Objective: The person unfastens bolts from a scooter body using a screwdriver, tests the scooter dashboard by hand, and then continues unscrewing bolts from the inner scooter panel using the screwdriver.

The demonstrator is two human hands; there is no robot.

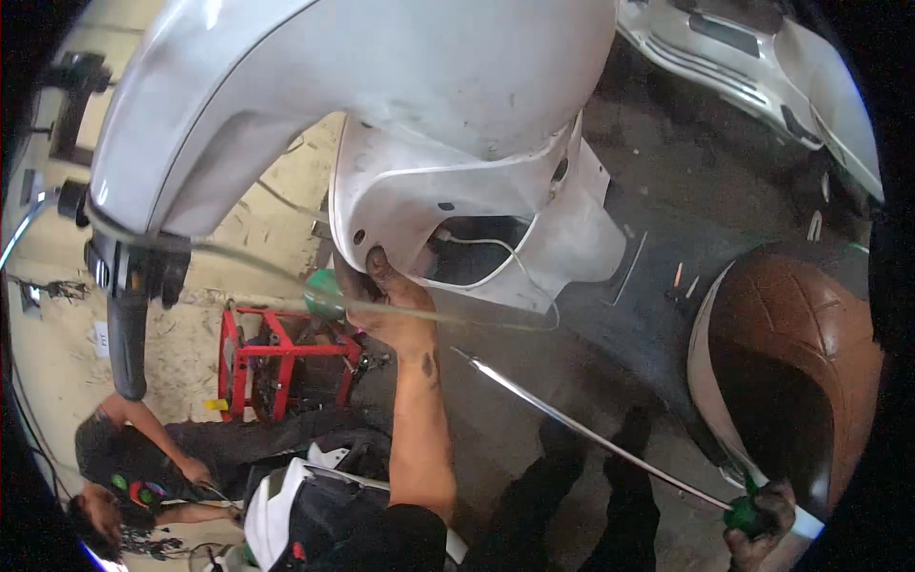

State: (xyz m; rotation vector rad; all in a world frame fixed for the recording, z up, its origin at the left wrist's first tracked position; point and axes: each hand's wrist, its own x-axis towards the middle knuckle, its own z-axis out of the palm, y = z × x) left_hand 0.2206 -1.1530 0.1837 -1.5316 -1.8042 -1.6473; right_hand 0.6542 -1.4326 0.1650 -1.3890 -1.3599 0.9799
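Observation:
My left hand grips the lower left edge of a white scooter panel. The thumb lies on its front face near a round hole, and the other fingers are partly hidden. A rectangular opening sits in the panel, with a pale cable and connector coming out of it. Low on the right, my right hand is closed round the green handle of a long screwdriver. Its shaft slants up and left, and the tip is below the panel, apart from it.
A handlebar with a black grip juts out at left. The brown scooter seat stands on the right, with small tools on the dark footboard. A red metal frame and another person with a white scooter are at lower left.

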